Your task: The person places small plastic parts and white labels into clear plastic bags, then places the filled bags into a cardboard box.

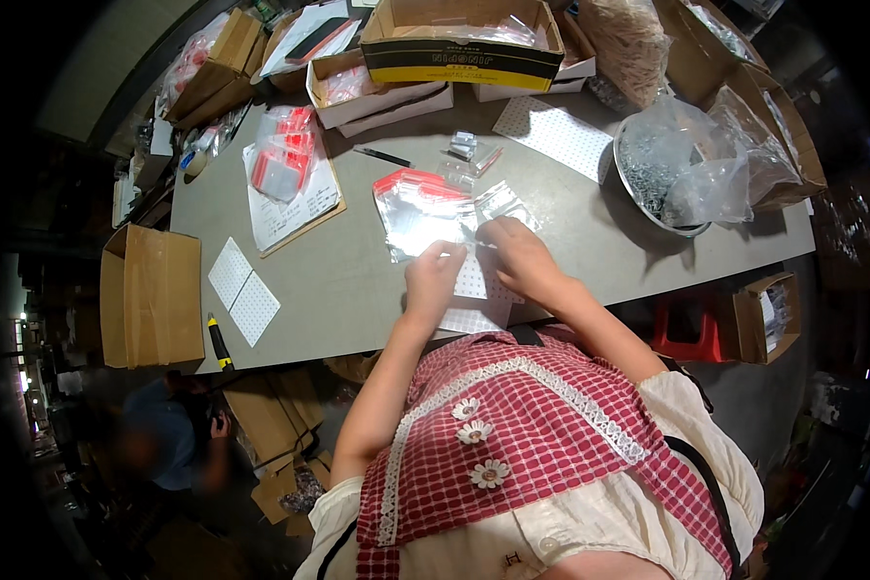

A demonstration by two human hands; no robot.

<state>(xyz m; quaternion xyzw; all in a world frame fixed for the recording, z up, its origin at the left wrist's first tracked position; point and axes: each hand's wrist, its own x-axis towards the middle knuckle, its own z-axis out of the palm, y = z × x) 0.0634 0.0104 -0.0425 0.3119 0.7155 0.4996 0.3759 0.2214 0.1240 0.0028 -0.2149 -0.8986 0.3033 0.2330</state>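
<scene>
A grey counter (338,300) is bearing a dotted sheet (470,281) between left hand (431,280) and right hand (524,256), fingers curling narrowly, their exact hold I cannot tell; seemingly bagging, probably needing steady alignment

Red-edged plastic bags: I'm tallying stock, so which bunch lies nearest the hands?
The bunch just beyond the left hand; the second bunch, atop papers, lies farther left, the boxed bags farther back.

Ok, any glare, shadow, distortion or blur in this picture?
All head view: glare whitens part of the red-topped clear bags; a shadow darkens the table below the metal bowl; the table's front edge bends; the person at lower left looks dim and blurred.
</scene>
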